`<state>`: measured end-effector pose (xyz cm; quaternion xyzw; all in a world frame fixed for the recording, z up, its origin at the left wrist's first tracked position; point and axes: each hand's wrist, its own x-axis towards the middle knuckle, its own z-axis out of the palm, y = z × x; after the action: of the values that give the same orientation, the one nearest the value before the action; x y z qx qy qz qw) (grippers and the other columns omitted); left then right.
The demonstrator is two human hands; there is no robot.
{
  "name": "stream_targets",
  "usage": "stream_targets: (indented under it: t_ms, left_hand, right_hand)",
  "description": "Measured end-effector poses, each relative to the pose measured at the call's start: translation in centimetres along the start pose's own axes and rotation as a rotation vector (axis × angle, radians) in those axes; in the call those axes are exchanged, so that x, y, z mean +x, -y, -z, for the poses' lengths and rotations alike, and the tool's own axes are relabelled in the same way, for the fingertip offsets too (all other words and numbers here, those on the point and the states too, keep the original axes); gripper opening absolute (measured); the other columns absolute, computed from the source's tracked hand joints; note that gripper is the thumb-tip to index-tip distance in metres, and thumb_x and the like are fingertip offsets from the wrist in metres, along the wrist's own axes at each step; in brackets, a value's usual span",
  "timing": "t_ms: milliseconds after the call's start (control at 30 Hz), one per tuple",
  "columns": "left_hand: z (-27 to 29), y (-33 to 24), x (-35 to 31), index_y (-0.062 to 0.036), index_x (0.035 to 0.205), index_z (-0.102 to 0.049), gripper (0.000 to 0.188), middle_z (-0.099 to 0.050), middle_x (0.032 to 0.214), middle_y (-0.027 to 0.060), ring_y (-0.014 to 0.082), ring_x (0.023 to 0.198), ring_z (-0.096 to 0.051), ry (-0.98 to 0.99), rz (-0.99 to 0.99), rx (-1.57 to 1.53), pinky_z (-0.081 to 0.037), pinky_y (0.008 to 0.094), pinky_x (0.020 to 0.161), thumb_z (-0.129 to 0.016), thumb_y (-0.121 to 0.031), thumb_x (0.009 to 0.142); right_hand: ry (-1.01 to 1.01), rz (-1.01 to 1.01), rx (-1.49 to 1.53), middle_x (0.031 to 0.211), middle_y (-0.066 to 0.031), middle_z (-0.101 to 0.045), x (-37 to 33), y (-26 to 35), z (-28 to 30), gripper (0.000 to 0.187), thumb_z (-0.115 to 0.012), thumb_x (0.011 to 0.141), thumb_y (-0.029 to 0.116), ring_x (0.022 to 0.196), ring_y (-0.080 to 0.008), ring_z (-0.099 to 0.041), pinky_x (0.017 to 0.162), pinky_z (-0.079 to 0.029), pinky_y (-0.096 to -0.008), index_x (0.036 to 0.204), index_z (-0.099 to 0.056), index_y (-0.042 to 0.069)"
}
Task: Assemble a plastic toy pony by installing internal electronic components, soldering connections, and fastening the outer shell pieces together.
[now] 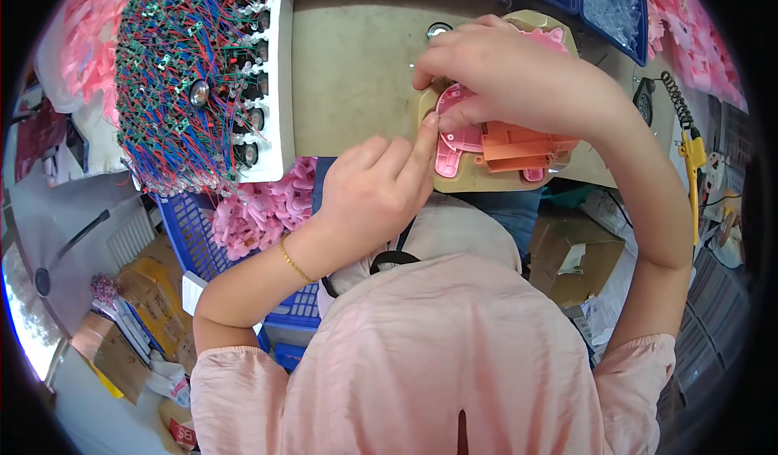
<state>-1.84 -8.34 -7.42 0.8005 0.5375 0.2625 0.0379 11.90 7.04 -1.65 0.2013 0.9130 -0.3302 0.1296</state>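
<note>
A pink plastic toy shell (pixel 463 140) lies in a tan holder (pixel 474 184) at the table's near edge. An orange plastic piece (pixel 519 149) sits across its right part. My left hand (pixel 377 183) is closed at the shell's left edge, its index finger reaching forward to touch it and the other fingers curled. From the right, my right hand (pixel 515 70) arches over the shell, its thumb on the pink plastic and its fingers curled round the far left side. Whatever lies beneath my right palm is hidden. Just beyond its fingers is a small round metal-rimmed part (pixel 438 30).
On the left, a white foam tray (pixel 279 66) holds many wired green boards and round speakers. Blue bins (pixel 612 17) of clear plastic parts stand at the far right. A blue basket (pixel 190 228) with pink parts is below left. A yellow tool (pixel 692 159) hangs by a coiled cord.
</note>
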Motion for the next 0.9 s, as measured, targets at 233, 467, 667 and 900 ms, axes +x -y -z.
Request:
stream_targets:
  t_ms: [233, 467, 667, 900]
  left_hand:
    - [0.8, 0.5, 0.9, -0.0003, 0.111, -0.06, 0.045, -0.048, 0.066, 0.0018, 0.0152, 0.058, -0.05, 0.097, -0.067, -0.003, -0.043, 0.0269, 0.052, -0.065, -0.008, 0.068]
    - [0.6, 1.2, 0.5, -0.0028, 0.111, -0.06, 0.04, -0.051, 0.068, 0.0035, 0.0184, 0.059, -0.052, 0.015, 0.062, -0.101, -0.044, 0.0298, 0.054, -0.064, -0.007, 0.072]
    - [0.5, 0.1, 0.2, -0.0025, 0.11, -0.062, 0.038, -0.054, 0.07, 0.0044, 0.0187, 0.061, -0.053, 0.012, 0.111, -0.07, -0.044, 0.0299, 0.056, -0.063, -0.005, 0.072]
    - [0.8, 0.2, 0.9, -0.0021, 0.107, -0.063, 0.036, -0.055, 0.072, 0.0044, 0.0186, 0.063, -0.055, 0.013, 0.076, -0.052, -0.045, 0.0295, 0.058, -0.064, -0.005, 0.071]
  right_hand:
    - [-0.02, -0.014, -0.028, 0.088, -0.0072, -0.061, 0.0, -0.4, 0.1, 0.03, -0.067, 0.073, 0.023, 0.093, -0.0226, -0.056, 0.087, -0.038, -0.0349, 0.094, -0.061, 0.004]
    - [-0.099, -0.043, 0.003, 0.094, -0.0088, -0.063, -1.1, 0.0, -1.0, 0.033, -0.066, 0.074, 0.027, 0.095, -0.0231, -0.057, 0.092, -0.037, -0.0364, 0.098, -0.063, 0.004]
    - [0.298, -0.34, 0.068, 0.091, -0.0066, -0.063, 1.8, 0.8, 1.3, 0.039, -0.068, 0.074, 0.03, 0.098, -0.0224, -0.056, 0.092, -0.036, -0.0366, 0.101, -0.06, 0.005]
    - [0.251, -0.287, 0.076, 0.093, -0.0059, -0.061, 1.5, 0.6, 1.7, 0.039, -0.07, 0.073, 0.031, 0.096, -0.022, -0.057, 0.093, -0.035, -0.0373, 0.101, -0.06, 0.006]
